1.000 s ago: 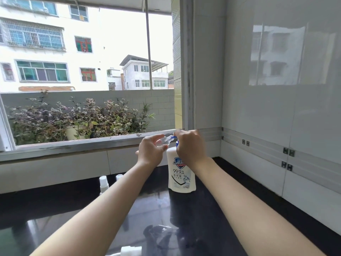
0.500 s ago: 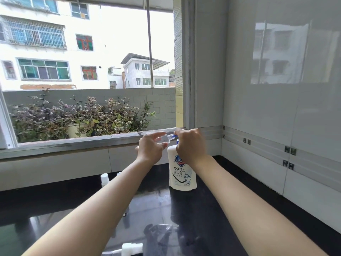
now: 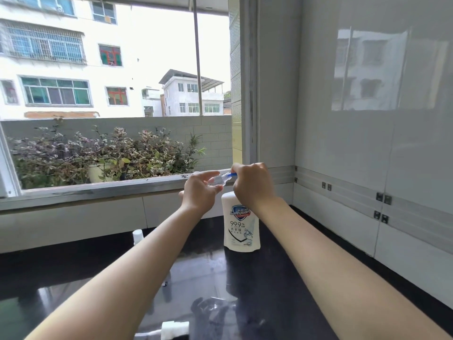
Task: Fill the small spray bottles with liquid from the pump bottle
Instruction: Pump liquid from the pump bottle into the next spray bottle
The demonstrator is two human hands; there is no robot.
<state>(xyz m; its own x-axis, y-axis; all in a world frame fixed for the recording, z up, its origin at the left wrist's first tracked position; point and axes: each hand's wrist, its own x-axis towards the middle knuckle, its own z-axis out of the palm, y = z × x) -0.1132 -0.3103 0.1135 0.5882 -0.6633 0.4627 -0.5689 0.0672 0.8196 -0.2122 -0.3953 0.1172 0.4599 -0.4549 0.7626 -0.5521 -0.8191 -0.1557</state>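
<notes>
Little has moved since a moment ago; both hands keep their places. The left hand point(image 3: 199, 190) grips a small spray bottle point(image 3: 217, 180) lying sideways, mouth toward the blue spout point(image 3: 233, 174); the right hand point(image 3: 252, 184), closed over the pump, tops the pump bottle point(image 3: 241, 224) just beside it.

The pump bottle point(image 3: 241, 222) is standing upright on the black countertop, white-bodied, with a blue and red shield label and "99.9" printed on its front. Its blue spout point(image 3: 233, 174) is showing at the top, pointing left; the pump head is hidden. A small clear spray bottle point(image 3: 217, 180) is lying tilted, its mouth meeting the spout. A second small bottle with a white cap point(image 3: 137, 236) is standing upright further left. A white spray cap point(image 3: 174, 329) is lying at the near edge.
</notes>
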